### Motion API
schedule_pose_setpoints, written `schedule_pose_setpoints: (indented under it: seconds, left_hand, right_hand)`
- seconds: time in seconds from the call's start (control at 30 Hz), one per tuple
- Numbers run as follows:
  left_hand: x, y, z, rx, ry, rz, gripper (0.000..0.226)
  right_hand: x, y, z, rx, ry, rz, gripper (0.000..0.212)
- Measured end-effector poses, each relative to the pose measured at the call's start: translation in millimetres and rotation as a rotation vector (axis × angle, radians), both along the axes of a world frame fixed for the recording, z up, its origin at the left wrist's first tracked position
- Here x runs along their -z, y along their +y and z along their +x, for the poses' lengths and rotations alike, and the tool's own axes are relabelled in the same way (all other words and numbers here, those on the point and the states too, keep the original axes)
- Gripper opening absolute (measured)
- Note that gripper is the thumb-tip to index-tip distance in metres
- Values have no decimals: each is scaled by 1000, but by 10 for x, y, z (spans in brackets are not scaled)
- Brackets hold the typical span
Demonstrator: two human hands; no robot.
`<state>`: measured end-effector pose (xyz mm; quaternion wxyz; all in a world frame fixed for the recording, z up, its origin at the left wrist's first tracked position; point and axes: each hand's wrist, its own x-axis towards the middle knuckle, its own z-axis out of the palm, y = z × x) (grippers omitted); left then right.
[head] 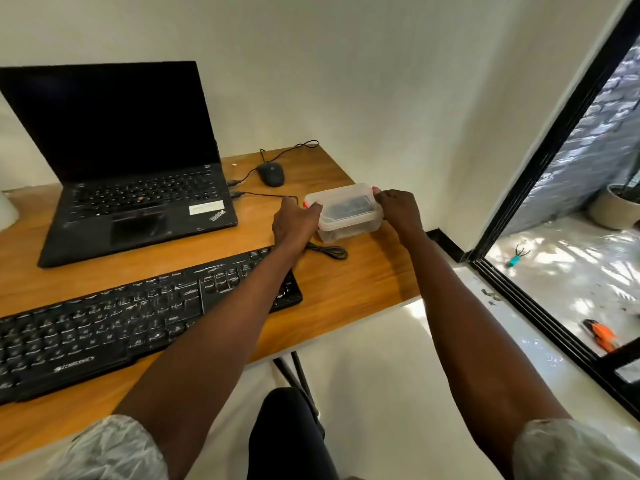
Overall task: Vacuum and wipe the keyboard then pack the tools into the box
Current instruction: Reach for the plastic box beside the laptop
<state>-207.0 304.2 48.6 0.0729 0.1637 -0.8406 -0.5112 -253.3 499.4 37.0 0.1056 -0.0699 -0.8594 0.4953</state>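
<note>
Both arms reach straight out toward one o'clock. The left hand grips the box's left end, the right hand its right end, fingers curled over the lid clips. The box sits on the desk, at the keyboard's one o'clock.

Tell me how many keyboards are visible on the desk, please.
2: the separate black keyboard lies at the desk's near edge; the laptop's built-in keyboard is behind it, at the left. None seems hidden.

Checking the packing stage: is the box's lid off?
No, the lid sits on the box, with the left hand and right hand at its ends.
</note>
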Motion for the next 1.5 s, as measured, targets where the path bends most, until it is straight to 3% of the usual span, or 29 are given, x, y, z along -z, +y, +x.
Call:
schedule_pose_setpoints:
  seconds: [0.27,0.37,0.43,0.5,0.57,0.67,0.93,1.03,1.13,1.3,1.37,1.43,1.5]
  left_hand:
    - [153,-106,-18,-73,9,94,46]
    - [180,-182,14,2,91,-274,81]
    - [77,-189,-29,219,148,-533,110]
    - [-55,-154,-130,444,79,-723,123]
    - [-159,-132,-210,555,-15,-822,121]
    - [-239,-140,-310,617,-89,-808,99]
    - [-394,-92,-448,669,-136,-875,83]
    - [-395,-81,-466,675,-152,-869,82]
    - [-408,-83,-467,684,-149,-860,82]
    - [-414,-88,-450,688,-147,-826,82]
    - [-416,-88,-441,683,-143,-818,81]
    - [-422,-89,-439,681,-141,-814,80]
    - [-426,-97,-432,683,-143,-812,79]
  right_hand:
    - [74,-66,-2,-92,33,6,36]
    - [106,-106,8,-99,27,-8,32]
    - [102,-140,30,-101,24,-12,33]
    - [85,-160,35,-90,32,-19,33]
    - [87,-151,16,-71,28,-12,32]
    - [99,-130,-11,-63,36,18,28]
    - [27,-52,-22,-147,-12,215,32]
    - [11,-76,-40,-54,-155,-94,33]
    - [2,-64,-64,38,-271,-269,29]
    - [96,-110,14,78,-284,-158,15]
    - [129,-141,35,107,-251,-284,6]
    - [148,-146,36,134,-256,-407,22]
    - [151,-148,39,104,-199,-300,25]
